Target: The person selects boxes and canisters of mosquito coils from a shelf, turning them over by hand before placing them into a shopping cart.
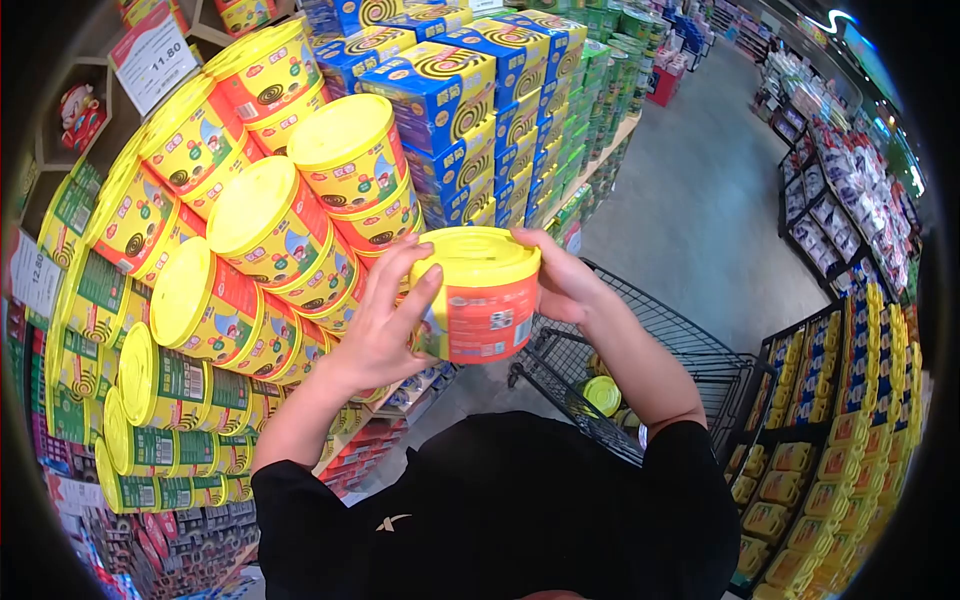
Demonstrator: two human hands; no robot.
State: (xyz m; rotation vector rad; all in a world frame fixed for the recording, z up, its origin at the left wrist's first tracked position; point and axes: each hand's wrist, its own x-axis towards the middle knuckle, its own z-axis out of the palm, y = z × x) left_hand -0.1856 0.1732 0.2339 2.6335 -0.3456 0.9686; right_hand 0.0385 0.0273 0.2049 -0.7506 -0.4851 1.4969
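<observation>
Between my two hands is a round tub (490, 310) with a yellow lid and a red-orange label with printed text and codes. My left hand (385, 315) grips the tub's left side, its fingers spread over the lid's edge and the side. On the right side my right hand (565, 280) holds the tub, fingertips at the lid's rim. The tub is upright, lid up. Just beyond it, similar tubs (345, 170) with yellow lids are stacked in rows.
A black wire shopping cart (680, 340) at the right holds a yellow-lidded tub (602, 396). Blue and yellow boxes (430, 110) are stacked ahead. Price signs (153, 58) stand at the left. Shelves of yellow containers (840, 450) are at the right, beside the grey aisle floor (690, 180).
</observation>
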